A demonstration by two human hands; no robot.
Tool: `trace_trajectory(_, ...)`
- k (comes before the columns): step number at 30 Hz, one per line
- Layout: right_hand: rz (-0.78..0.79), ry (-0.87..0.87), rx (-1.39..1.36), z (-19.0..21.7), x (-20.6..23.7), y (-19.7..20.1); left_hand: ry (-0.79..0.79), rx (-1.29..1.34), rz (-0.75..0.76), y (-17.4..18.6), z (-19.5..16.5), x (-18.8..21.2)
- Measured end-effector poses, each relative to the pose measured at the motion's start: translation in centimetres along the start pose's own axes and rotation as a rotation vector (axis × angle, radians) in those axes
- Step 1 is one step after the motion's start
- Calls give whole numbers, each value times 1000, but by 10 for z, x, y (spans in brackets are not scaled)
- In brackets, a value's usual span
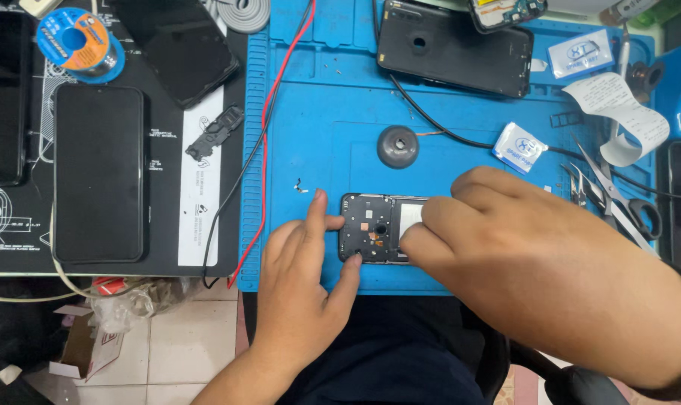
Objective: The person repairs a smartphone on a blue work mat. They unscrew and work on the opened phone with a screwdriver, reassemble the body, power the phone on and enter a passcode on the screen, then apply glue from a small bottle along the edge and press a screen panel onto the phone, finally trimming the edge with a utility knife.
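An opened smartphone [376, 228] lies back-side up on the blue repair mat [333, 112], near the front edge of the worktop. Its rear cover is off, so the dark inner frame, a round camera opening and a pale patch of the battery area show. Only its left part is visible; the rest is hidden under the right hand.

The left hand [303, 285] pinches the phone's left end, index finger along the top corner and thumb at the bottom corner, bracing it against the mat. The right hand [520, 255] is curled over the phone's middle and right side, fingertips pressing down near the pale patch; whether it pinches a small part or tool I cannot tell.

By my judgement the phone is light, thin and stiff, yet fragile in this state: the exposed board, flex connectors and battery would not take pressure or bending well. The safest hold looks to be the outer frame edges and corners, as the left hand does, keeping fingers off the open interior. The mat probably gives it grip, so it should not slide easily.

Around it lie a round grey suction cup [397, 146], a black rear cover [454, 46], scissors [618, 199], a white sachet [520, 147] and red and black leads [264, 142]. On the black mat to the left sit 2 intact phones [99, 172] and a solder spool [79, 43].
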State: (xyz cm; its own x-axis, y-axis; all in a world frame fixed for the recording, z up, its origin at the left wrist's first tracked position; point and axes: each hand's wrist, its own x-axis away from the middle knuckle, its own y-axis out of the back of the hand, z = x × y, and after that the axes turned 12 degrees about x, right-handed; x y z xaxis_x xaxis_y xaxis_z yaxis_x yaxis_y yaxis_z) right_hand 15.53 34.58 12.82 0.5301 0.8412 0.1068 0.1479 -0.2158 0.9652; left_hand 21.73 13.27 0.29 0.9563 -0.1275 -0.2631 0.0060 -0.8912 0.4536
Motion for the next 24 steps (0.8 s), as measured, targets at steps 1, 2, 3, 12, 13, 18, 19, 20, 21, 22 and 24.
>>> trace_trajectory(1,79,22,79,1,0,0,-5,-3,-5,1,0,1)
trace_trajectory(2,24,9,57,0,-1,-1,-2,-4,-5,1,0,1)
trace_trajectory(3,-30,-4,38,2,-2,-1,-2,-2,-6,0,1,1)
trace_trajectory(12,-35,-10,85,3,-7,5,-15,42,25,10,4,0)
trace_trajectory(13,55,-15,104,3,-8,5,-17,58,32,11,4,-1)
trace_trajectory(18,23,2,158,8,-10,2,19,66,30,12,5,-3)
trace_trajectory(19,143,4,175,9,-11,1,25,57,21,10,5,-4)
trace_trajectory(20,54,-1,155,9,-10,0,23,51,17,9,5,-4)
trace_trajectory(21,-33,-6,134,10,-9,0,24,45,12,9,5,-5)
trace_trajectory(22,-120,-8,114,10,-9,0,25,39,5,8,6,-5)
trace_trajectory(24,90,-13,131,11,-11,-2,19,29,-3,8,6,-5)
